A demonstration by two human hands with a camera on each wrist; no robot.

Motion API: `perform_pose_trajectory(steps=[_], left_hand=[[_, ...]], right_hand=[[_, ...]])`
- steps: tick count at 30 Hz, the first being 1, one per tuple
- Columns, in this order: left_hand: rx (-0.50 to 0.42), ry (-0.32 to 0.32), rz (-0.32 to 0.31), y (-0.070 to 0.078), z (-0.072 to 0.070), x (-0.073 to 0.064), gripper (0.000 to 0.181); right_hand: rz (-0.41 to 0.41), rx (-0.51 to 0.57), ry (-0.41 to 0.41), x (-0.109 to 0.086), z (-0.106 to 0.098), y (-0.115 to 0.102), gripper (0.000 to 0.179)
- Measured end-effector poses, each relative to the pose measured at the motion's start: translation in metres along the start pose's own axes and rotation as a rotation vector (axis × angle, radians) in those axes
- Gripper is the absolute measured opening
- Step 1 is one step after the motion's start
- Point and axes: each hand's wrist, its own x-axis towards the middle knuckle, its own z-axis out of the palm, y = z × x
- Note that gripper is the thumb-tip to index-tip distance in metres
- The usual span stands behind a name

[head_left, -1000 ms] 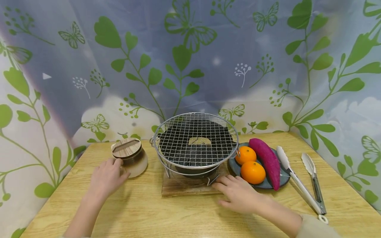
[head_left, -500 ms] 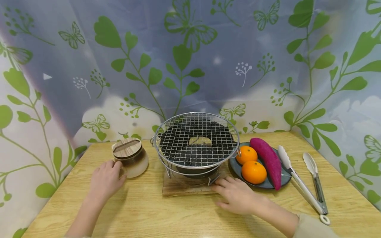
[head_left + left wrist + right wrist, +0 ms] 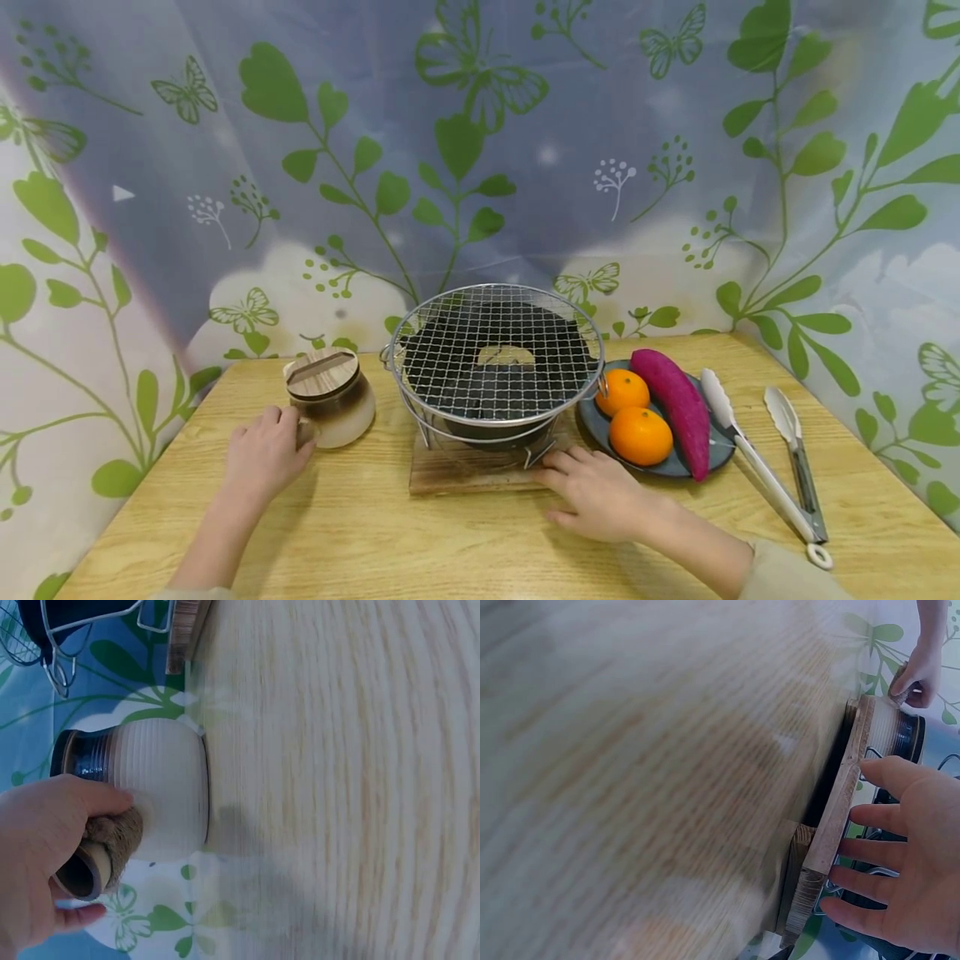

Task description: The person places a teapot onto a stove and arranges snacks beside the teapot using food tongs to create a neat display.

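Note:
My left hand (image 3: 262,454) holds the side handle (image 3: 124,836) of a ceramic pot (image 3: 347,417), brown above and cream below, with a wooden lid (image 3: 322,373). In the left wrist view the handle is hollow and wrapped in twine, the thumb lying along it. The pot stands upright on the table. My right hand (image 3: 596,492) is at the front right of a wooden board (image 3: 465,477), fingers spread and relaxed in the right wrist view (image 3: 922,855); the fingertips are at the board's edge. On the board stands a dark stove under a round wire grill rack (image 3: 498,358).
Right of the stove, a dark plate (image 3: 592,421) bears two oranges (image 3: 640,436) and a purple sweet potato (image 3: 675,404). Two pairs of tongs (image 3: 772,479) lie farther right on the wooden table (image 3: 420,550). A printed cloth (image 3: 525,167) hangs behind.
My left hand has drawn slightly left and its thumb has come in at the handle. The right hand has shifted very slightly left. Pot and stove look unmoved.

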Motion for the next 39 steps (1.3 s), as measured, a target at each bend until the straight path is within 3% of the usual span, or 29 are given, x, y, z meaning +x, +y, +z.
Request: perform_pose_trajectory(steps=[6, 10, 17, 28, 39], left_hand=[[-0.042, -0.119, -0.132, -0.0012, -0.0023, 0.0004, 0.039], [-0.043, -0.198, -0.182, -0.0012, -0.0052, -0.0006, 0.044], [-0.030, -0.261, -0.235, 0.0015, -0.0089, 0.0005, 0.049], [0.002, -0.233, -0.240, 0.0048, -0.0077, 0.0075, 0.046], [0.008, -0.163, -0.236, 0.0061, 0.0001, 0.0087, 0.043]], right_hand=[[0.005, 0.001, -0.009, 0.0005, -0.0010, 0.0004, 0.038], [0.005, 0.005, -0.014, 0.0006, -0.0004, 0.0004, 0.038], [0.010, 0.002, -0.019, 0.0012, 0.0001, 0.0002, 0.037], [0.011, 0.006, -0.016, 0.0021, -0.0001, 0.0002, 0.038], [0.017, 0.006, -0.016, 0.0024, -0.0005, 0.0002, 0.039]])
